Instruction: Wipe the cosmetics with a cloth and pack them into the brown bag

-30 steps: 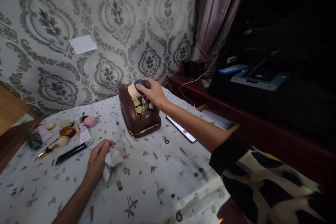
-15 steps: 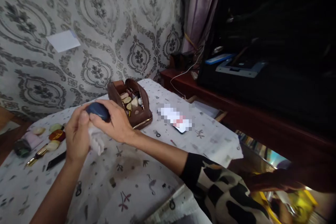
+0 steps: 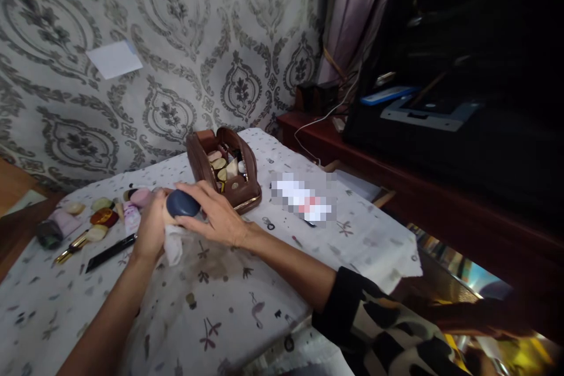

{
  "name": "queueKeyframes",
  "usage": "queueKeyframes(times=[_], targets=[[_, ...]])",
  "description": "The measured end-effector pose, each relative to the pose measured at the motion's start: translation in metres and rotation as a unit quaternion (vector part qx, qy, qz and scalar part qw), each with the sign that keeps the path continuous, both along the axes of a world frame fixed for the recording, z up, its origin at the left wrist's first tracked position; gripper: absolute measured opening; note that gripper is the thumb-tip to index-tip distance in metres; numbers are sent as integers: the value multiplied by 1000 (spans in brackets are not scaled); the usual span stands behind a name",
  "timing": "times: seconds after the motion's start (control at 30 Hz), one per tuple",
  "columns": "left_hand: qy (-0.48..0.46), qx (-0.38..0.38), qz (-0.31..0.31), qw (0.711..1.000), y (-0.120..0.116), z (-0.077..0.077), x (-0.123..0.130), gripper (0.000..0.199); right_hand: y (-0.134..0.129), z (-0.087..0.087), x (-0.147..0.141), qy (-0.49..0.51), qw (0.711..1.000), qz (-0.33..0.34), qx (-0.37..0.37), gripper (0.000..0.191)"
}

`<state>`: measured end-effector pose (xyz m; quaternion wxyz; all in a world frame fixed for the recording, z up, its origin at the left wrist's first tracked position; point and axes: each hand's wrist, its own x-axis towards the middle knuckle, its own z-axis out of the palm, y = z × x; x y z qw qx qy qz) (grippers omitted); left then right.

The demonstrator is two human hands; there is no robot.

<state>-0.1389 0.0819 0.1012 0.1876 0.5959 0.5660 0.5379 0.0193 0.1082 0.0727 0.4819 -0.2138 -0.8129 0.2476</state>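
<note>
Right fingers [image 3: 194,224] snug around a blue-capped container [image 3: 182,204], left fingers [image 3: 155,207] apparently tight on it and a white tissue [image 3: 173,247].

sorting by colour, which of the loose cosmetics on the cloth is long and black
The slim black tube beside the left hand; the gold stick is shorter and mostly gold, the amber container squat and brownish.

single head-worn view, looking forward and down, hands [image 3: 217,215] near, wall [image 3: 207,41] beyond
</note>
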Motion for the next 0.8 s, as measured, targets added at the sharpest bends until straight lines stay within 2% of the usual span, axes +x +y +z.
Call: queueKeyframes(times=[0.13,0.2,0.33,0.47,0.53,0.6,0.67,0.73,0.8], targets=[[165,82,4,983,-8,-5,4,34,-3,-7,-5,60,996,-8,-68,52],[187,101,0,977,-12,-7,4,33,-6,-8,-8,79,992,-10,-103,49],[90,72,4,993,-14,-10,4,36,-10,-8,-10,78,988,-16,-135,55],[-26,-1,19,999,-10,-12,0,32,-8,-9,-8,67,994,13,-84,55],[-90,-38,-4,995,-6,-13,-5,29,-6,-7,-5,70,996,39,-49,55],[-142,-54,-54,987,-1,-16,-8,27,-3,-2,-2,75,995,64,-24,55],[-171,-49,-98,979,6,-19,-8,25,0,4,2,83,993,78,-22,55],[-179,-35,-100,978,13,-21,-3,25,6,11,7,107,990,78,-48,54],[-139,-20,-91,986,17,-21,6,29,12,19,15,145,983,69,-89,55]])
